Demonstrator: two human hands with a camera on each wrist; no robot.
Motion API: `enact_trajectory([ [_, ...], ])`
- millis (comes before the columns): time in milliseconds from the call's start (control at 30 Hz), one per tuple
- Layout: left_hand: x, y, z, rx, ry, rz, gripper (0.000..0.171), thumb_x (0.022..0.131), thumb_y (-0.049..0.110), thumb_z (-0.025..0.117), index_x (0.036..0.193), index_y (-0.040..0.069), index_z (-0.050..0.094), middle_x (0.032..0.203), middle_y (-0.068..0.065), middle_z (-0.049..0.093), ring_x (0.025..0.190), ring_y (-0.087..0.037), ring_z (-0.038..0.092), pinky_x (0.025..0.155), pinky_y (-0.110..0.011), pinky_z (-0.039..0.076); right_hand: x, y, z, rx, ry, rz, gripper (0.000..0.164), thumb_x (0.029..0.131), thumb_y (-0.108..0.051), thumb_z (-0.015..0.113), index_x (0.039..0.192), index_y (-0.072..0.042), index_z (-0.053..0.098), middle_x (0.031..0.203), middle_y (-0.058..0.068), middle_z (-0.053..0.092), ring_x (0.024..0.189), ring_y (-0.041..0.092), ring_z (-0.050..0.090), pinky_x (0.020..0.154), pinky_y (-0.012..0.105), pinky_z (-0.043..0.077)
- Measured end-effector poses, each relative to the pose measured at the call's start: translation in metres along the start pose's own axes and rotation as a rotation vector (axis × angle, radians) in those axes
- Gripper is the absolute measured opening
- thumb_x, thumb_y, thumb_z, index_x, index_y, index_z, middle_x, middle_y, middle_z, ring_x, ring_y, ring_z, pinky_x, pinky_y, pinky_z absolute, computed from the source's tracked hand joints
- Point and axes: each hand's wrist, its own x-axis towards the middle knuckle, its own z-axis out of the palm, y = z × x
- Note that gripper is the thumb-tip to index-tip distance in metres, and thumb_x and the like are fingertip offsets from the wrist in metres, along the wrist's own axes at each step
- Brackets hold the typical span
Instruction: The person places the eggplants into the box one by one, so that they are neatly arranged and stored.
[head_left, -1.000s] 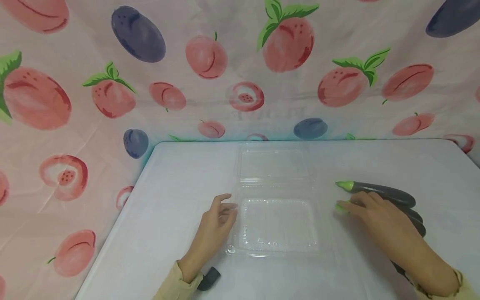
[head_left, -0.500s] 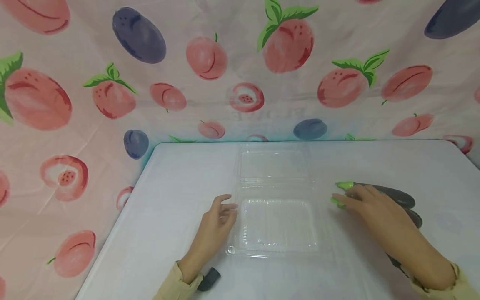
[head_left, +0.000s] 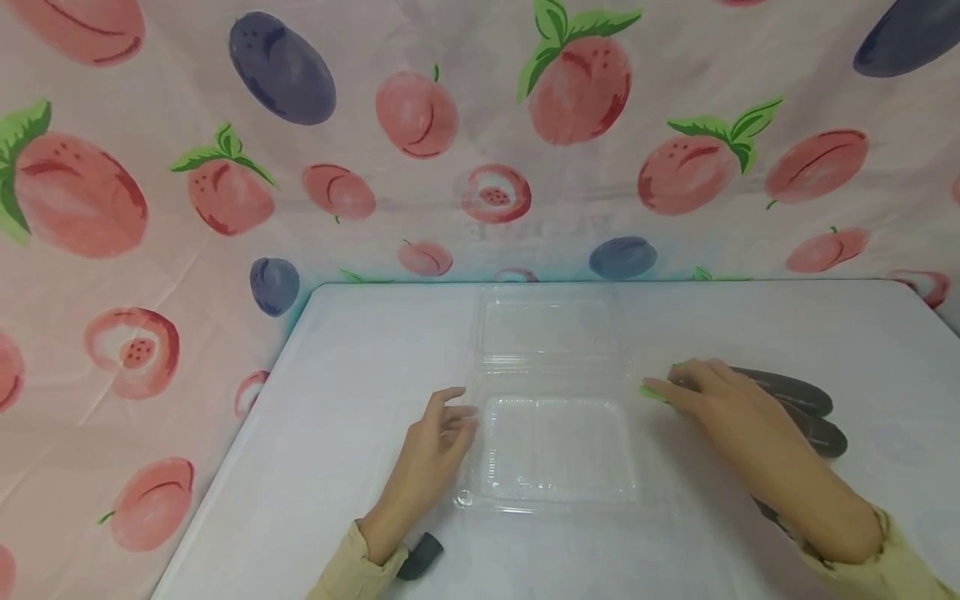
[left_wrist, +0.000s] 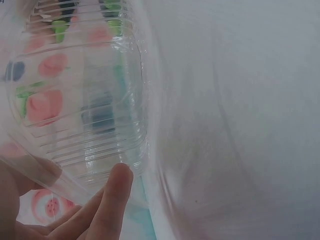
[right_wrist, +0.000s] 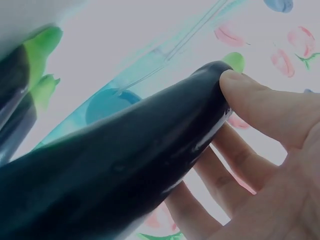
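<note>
My right hand [head_left: 731, 417] holds a dark glossy eggplant [right_wrist: 115, 155] near its narrow stem end, thumb on one side and fingers beneath. In the head view only its green tip [head_left: 652, 393] shows past the fingers; the hand hides the rest. To its left lies a clear plastic hinged container [head_left: 555, 507], lid folded back flat and away from me. My left hand [head_left: 431, 458] stays at the container's left edge, fingers fairly straight and thumb apart from them. The left wrist view shows the fingertips against the ribbed clear wall [left_wrist: 95, 145].
Two more eggplants [head_left: 828, 437] lie on the white table [head_left: 360, 350] behind and right of my right hand, their green stems [right_wrist: 42, 42] in the right wrist view. A fruit-patterned cloth [head_left: 450, 50] hangs along the back and left. A black piece [head_left: 420, 557] sits at my left cuff.
My right hand has moved left toward the container, taking one eggplant away from the other two. My left hand and the container have stayed in place.
</note>
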Motion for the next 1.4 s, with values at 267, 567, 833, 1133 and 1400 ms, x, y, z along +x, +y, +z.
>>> enact_trajectory([
  [267, 0.001, 0.002, 0.0, -0.007, 0.0, -0.003, 0.043, 0.102, 0.018, 0.056, 0.141, 0.006, 0.043, 0.122, -0.012, 0.069, 0.106, -0.022, 0.069, 0.094, -0.042, 0.056, 0.012, -0.011, -0.003, -0.004, -0.053, 0.02, 0.058, 0.079, 0.008, 0.076, 0.13, -0.018, 0.066, 0.118, 0.013, 0.063, 0.11, 0.033, 0.057, 0.092, 0.056, 0.052],
  [567, 0.0, 0.003, 0.0, -0.007, 0.009, -0.019, 0.043, 0.101, 0.017, 0.057, 0.14, 0.006, 0.043, 0.121, -0.011, 0.069, 0.105, -0.022, 0.069, 0.094, -0.041, 0.056, 0.022, -0.019, -0.002, -0.006, -0.018, -0.018, 0.055, 0.079, 0.008, 0.076, 0.128, -0.016, 0.067, 0.117, 0.011, 0.064, 0.109, 0.032, 0.059, 0.092, 0.052, 0.054],
  [833, 0.0, 0.003, 0.0, -0.007, 0.007, -0.019, 0.043, 0.101, 0.017, 0.057, 0.14, 0.006, 0.043, 0.121, -0.011, 0.069, 0.105, -0.022, 0.069, 0.094, -0.04, 0.057, 0.029, -0.025, 0.0, -0.017, 0.022, -0.059, 0.052, 0.079, 0.007, 0.077, 0.126, -0.016, 0.068, 0.114, 0.01, 0.065, 0.107, 0.03, 0.06, 0.086, 0.049, 0.056],
  [1133, 0.0, 0.003, 0.0, -0.001, 0.01, -0.011, 0.043, 0.101, 0.017, 0.057, 0.14, 0.005, 0.043, 0.121, -0.011, 0.069, 0.104, -0.022, 0.07, 0.091, -0.038, 0.057, 0.038, -0.033, 0.0, -0.018, 0.014, -0.082, 0.049, 0.081, 0.005, 0.076, 0.125, -0.016, 0.069, 0.113, 0.009, 0.065, 0.106, 0.029, 0.059, 0.085, 0.046, 0.056],
  [1400, 0.0, 0.004, 0.0, -0.014, 0.01, -0.013, 0.043, 0.1, 0.015, 0.058, 0.14, 0.005, 0.044, 0.12, -0.011, 0.07, 0.103, -0.021, 0.07, 0.091, -0.038, 0.057, 0.046, -0.037, 0.005, -0.018, 0.012, -0.119, 0.05, 0.08, 0.008, 0.076, 0.124, -0.015, 0.069, 0.112, 0.009, 0.065, 0.106, 0.029, 0.059, 0.087, 0.044, 0.055],
])
